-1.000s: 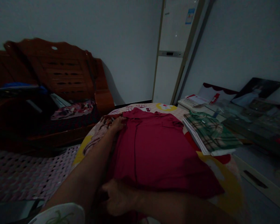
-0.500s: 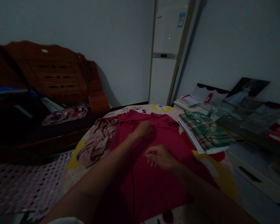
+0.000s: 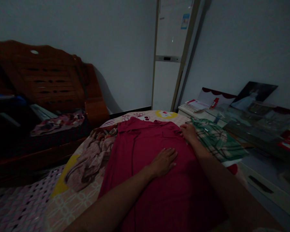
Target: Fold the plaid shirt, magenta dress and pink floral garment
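Observation:
A magenta shirt (image 3: pixel 157 138) lies spread out on a round table, its collar end away from me. My left hand (image 3: pixel 163 161) rests flat on the middle of the shirt, fingers stretched out. At the shirt's far right edge, near the shoulder, my right hand (image 3: pixel 188 132) has its fingers bent in on the cloth; its fingertips are partly hidden. Just right of that hand is a folded green plaid garment (image 3: pixel 219 138) on a stack. A crumpled pinkish-brown cloth (image 3: pixel 91 161) lies to the left of the shirt.
A patterned tablecloth (image 3: pixel 70 201) covers the table. On the left stands a carved wooden bench (image 3: pixel 50 80) with cloths and other items on it. A tall white cabinet-like appliance (image 3: pixel 165 83) stands at the back. To the right, a glass-topped unit (image 3: pixel 253 132) holds papers and a photo.
My left hand has come nearer to me and lies flat on the shirt. My right hand has moved forward and right to the shirt's edge. The view has shifted slightly.

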{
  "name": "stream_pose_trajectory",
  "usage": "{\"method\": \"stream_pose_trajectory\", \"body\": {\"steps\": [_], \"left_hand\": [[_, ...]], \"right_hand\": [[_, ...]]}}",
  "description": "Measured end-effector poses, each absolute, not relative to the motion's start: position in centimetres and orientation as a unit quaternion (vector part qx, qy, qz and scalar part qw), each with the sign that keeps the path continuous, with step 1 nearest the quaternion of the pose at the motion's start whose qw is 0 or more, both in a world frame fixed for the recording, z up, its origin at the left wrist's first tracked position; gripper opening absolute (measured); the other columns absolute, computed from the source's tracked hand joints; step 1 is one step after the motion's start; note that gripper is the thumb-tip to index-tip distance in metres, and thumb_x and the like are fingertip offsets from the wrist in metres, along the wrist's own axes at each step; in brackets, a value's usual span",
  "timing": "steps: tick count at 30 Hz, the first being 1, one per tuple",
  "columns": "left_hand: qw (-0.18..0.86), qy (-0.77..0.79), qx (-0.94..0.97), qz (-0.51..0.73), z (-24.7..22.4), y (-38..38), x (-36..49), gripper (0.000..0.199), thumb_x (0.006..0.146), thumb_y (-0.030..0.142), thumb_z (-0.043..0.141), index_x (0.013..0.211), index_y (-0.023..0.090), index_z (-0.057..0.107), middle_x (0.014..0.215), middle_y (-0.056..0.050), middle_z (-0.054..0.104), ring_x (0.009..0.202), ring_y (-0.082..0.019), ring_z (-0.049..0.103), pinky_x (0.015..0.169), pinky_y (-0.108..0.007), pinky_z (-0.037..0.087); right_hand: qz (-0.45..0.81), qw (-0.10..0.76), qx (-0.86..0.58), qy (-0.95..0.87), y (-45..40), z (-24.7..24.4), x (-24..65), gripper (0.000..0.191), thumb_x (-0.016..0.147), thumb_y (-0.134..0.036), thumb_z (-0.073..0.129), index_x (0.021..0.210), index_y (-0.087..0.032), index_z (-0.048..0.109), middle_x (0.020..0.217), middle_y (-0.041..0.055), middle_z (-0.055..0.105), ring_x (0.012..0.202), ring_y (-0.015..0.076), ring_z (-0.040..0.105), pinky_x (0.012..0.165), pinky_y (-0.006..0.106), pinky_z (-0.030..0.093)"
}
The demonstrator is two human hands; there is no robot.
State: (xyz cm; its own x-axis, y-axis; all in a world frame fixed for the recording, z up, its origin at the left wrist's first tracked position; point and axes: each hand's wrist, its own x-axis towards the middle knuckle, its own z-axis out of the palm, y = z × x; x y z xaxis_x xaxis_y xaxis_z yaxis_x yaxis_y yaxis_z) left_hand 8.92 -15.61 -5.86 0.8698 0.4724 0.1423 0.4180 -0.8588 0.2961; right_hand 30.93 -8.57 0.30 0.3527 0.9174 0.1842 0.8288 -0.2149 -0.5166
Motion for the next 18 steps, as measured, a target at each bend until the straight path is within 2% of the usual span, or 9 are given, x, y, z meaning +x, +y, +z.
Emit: {"method": "stream_pose_trajectory", "body": {"steps": [3,5,9,12,18], "left_hand": [[0.128,0.236,0.958,0.098,-5.9,-15.9,9.0,0.058,0.1,0.043,0.032,0.152,0.018,0.031,0.159,-0.015,0.031,0.148,-0.027,0.027,0.12,-0.049,0.022],[0.127,0.237,0.958,0.098,-6.0,-16.0,9.0,0.058,0.1,0.043,0.032,0.152,0.018,0.031,0.159,-0.014,0.031,0.148,-0.027,0.027,0.12,-0.049,0.022],[0.126,0.236,0.958,0.101,-5.9,-16.2,8.9,0.059,0.1,0.043,0.034,0.152,0.016,0.031,0.159,-0.014,0.03,0.148,-0.028,0.026,0.121,-0.048,0.021],[0.133,0.232,0.959,0.097,-5.9,-16.2,8.8,0.06,0.1,0.044,0.032,0.153,0.016,0.029,0.16,-0.015,0.029,0.148,-0.028,0.024,0.121,-0.049,0.021],[0.136,0.219,0.96,0.108,-5.7,-16.4,8.7,0.056,0.101,0.042,0.029,0.153,0.023,0.028,0.161,-0.012,0.027,0.149,-0.028,0.023,0.121,-0.052,0.017]], "right_hand": [[0.047,0.236,-0.787,-0.568,-5.3,0.9,31.2,0.039,0.087,-0.013,0.05,0.121,-0.01,0.067,0.12,0.0142,0.07,0.11,0.0209,0.066,0.097,0.027,0.047],[0.042,0.206,-0.798,-0.565,-3.4,0.9,31.1,0.04,0.085,-0.012,0.054,0.123,-0.009,0.066,0.128,0.0162,0.065,0.122,0.0234,0.06,0.102,0.028,0.044],[0.055,0.139,-0.823,-0.548,-0.6,0.0,30.9,0.04,0.081,-0.018,0.066,0.119,-0.005,0.067,0.122,0.023,0.066,0.116,0.03,0.063,0.095,0.032,0.049],[0.056,0.107,-0.829,-0.546,0.5,-0.8,30.7,0.044,0.076,-0.019,0.073,0.117,-0.004,0.067,0.119,0.0236,0.068,0.112,0.0309,0.065,0.091,0.032,0.051],[-0.006,0.118,-0.815,-0.568,1.3,-0.4,30.6,0.036,0.087,-0.014,0.054,0.119,-0.002,0.065,0.115,0.0251,0.067,0.112,0.03,0.064,0.091,0.032,0.05]]}}
